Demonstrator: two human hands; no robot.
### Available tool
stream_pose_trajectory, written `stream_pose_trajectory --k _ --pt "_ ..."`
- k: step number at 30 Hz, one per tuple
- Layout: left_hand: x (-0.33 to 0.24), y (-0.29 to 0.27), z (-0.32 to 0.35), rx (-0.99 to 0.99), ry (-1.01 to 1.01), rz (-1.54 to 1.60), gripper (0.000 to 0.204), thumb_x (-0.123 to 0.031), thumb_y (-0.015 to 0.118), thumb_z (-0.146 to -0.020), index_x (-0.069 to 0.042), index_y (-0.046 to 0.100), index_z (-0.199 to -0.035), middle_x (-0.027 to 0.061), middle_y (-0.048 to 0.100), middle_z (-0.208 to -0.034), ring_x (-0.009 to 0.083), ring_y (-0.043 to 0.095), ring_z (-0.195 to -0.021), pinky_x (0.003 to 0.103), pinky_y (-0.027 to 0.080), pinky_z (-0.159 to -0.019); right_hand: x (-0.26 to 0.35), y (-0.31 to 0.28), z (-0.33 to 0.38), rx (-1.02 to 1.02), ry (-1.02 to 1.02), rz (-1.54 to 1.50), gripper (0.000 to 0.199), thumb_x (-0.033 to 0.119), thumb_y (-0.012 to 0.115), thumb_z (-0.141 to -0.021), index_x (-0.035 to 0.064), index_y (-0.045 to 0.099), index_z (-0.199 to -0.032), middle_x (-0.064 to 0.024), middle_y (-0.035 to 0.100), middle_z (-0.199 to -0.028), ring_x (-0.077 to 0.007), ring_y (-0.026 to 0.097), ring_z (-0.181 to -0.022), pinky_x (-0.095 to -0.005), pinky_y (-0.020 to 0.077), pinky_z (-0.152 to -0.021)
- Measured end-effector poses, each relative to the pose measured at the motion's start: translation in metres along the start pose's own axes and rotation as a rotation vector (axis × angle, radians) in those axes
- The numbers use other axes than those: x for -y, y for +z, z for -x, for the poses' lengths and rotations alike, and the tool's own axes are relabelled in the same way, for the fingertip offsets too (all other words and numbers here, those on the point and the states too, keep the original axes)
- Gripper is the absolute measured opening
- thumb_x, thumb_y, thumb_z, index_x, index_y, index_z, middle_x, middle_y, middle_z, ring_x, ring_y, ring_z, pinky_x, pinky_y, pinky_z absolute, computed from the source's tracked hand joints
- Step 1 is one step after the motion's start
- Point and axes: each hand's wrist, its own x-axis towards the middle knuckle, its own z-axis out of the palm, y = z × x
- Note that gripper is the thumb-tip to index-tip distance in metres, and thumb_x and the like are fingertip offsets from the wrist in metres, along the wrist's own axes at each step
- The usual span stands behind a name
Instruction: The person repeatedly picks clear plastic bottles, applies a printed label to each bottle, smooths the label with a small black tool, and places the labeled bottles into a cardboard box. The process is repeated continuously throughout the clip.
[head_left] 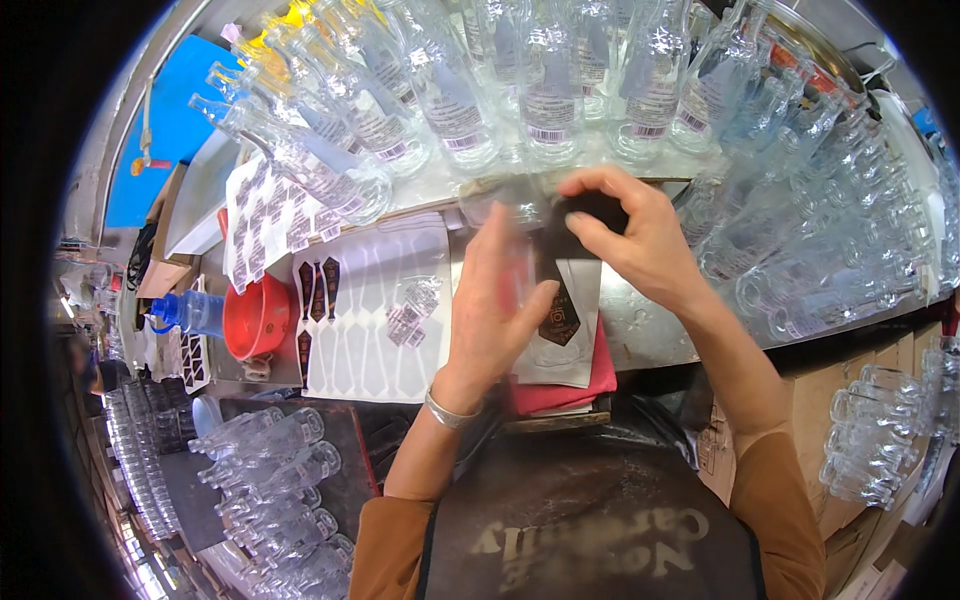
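My left hand (pixel 485 310), a silver bangle at its wrist, is partly smeared by motion. It is closed around a clear glass bottle (pixel 505 203), also blurred, whose wide end lies beyond the fingertips. To its right, my right hand (pixel 640 240) curves in a C, thumb and forefinger apart. A dark patch shows between those fingers; I cannot make out what it is. Below the hands lies a pale sheet with a black pointed label (pixel 562 318), on top of a red cloth (pixel 590 385). Left of my left hand is a label backing sheet (pixel 375 350), mostly peeled, with several black labels at its left edge.
Clear bottles (pixel 548 90) with white back labels stand along the far side. More bottles (pixel 800 220) crowd the right, and others (pixel 275 460) lie at lower left. A red bowl (pixel 257 318), a blue-capped plastic bottle (pixel 190 313) and barcode label sheets (pixel 270 215) are at left.
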Motion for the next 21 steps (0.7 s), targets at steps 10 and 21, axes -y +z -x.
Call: stream_pose_trajectory --k 10,21 --pt "0.004 0.004 0.001 -0.033 0.019 -0.011 0.095 -0.005 0.076 -0.081 -0.001 0.02 -0.157 0.0205 0.046 -0.149 0.0299 0.053 -0.13 0.044 0.05 -0.103 0.008 0.006 -0.034 0.002 -0.359 0.3 0.025 0.003 0.065 -0.086 0.0024 0.066 -0.112 -0.0127 0.068 -0.103 -0.0255 0.068 -0.09 -0.0333 0.0537 -0.078" --pt "0.002 0.005 0.003 -0.054 -0.007 0.015 0.097 -0.006 0.077 -0.081 -0.001 0.017 -0.158 0.0207 0.045 -0.149 0.03 0.052 -0.13 0.043 0.051 -0.102 0.011 0.009 -0.026 0.029 -0.349 0.26 0.026 0.008 0.065 -0.09 0.0028 0.062 -0.116 -0.0153 0.067 -0.1 -0.0283 0.067 -0.091 -0.034 0.052 -0.082"
